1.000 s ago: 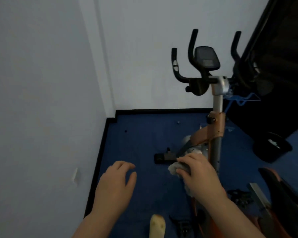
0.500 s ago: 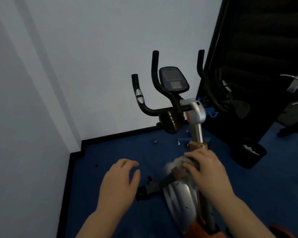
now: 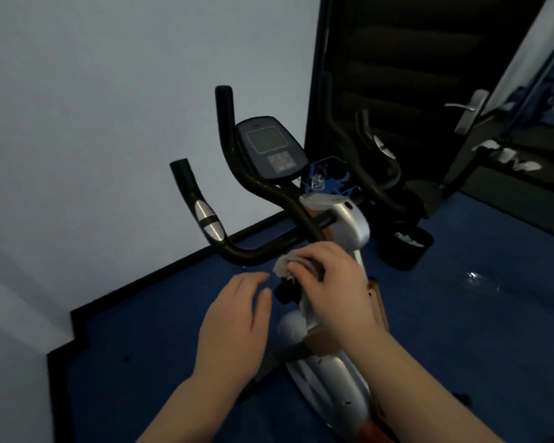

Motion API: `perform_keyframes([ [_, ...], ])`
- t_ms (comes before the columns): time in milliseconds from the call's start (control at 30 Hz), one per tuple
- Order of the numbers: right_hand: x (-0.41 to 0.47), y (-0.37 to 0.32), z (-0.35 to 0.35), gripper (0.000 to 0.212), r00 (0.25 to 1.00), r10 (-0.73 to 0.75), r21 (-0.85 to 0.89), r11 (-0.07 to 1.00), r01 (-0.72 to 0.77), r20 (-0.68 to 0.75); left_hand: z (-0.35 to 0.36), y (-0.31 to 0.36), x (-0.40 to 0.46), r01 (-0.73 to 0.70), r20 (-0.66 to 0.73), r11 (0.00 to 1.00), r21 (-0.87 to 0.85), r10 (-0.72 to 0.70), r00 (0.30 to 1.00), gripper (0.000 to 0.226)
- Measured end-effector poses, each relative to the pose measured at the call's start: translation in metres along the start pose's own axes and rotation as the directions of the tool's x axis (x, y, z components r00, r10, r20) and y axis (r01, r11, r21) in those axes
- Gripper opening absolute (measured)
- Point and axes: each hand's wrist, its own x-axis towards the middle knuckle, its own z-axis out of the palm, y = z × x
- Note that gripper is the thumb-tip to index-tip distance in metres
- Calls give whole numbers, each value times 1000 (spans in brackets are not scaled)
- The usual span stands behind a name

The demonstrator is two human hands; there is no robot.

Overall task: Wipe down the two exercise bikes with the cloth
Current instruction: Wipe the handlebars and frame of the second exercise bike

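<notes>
An exercise bike with a silver and orange frame, black handlebars and a dark console stands in front of me. My right hand is closed on a crumpled grey cloth and presses it against the bike's upright post just under the handlebar clamp. My left hand hovers open beside the post, fingers spread, touching nothing. The silver flywheel cover shows below my hands. Only this one bike is in view.
Grey walls meet in a corner at the left, with black skirting along the blue floor. A dark door with a silver handle stands behind the bike. A black bin sits on the floor to the right.
My right hand has slid the cloth up the post, from near the flywheel to just under the handlebars. My view has moved closer and risen. The left hand has followed alongside, still open.
</notes>
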Motion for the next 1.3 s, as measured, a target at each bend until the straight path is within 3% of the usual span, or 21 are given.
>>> perform_keyframes([
  [133, -8, 2, 11, 18, 994, 114, 129, 985, -113, 0, 11, -9, 20, 42, 128, 988, -151, -22, 991, 34],
  [300, -24, 13, -10, 20, 975, 175, 123, 974, -191, 134, 22, -5, 30, 111, 226, 955, -273, -49, 973, 35],
  [367, -11, 16, -20, 19, 973, 138, 60, 987, -152, 184, 24, -7, 34, 100, 228, 954, -283, -35, 973, 38],
  [533, 4, 4, 0, 22, 993, 44, 57, 997, -50, 110, 29, -5, 36, 164, 155, 908, -384, -112, 982, 43],
  [667, -15, 24, -16, 25, 950, 51, 24, 998, -62, 308, 34, 3, 34, 191, 136, 898, -396, -149, 980, 44],
  [733, -12, 31, -37, 23, 907, -11, -89, 995, 53, 420, 40, 4, 34, 201, 125, 902, -383, -164, 978, 42],
  [867, 23, 21, -46, 26, 939, -264, -184, 934, 306, 221, 50, 10, 39, 219, 106, 893, -393, -192, 976, 38],
  [967, 39, 28, -24, 26, 889, -367, -270, 858, 437, 274, 51, 10, 39, 210, 84, 893, -398, -192, 978, 37],
  [1133, 26, 57, -32, 25, 886, -374, -187, 883, 430, 273, 48, 10, 40, 211, 82, 899, -384, -194, 978, 34],
  [1300, 12, 69, -50, 27, 921, -286, -32, 952, 305, 266, 50, 13, 38, 244, 74, 880, -408, -235, 969, 35],
])
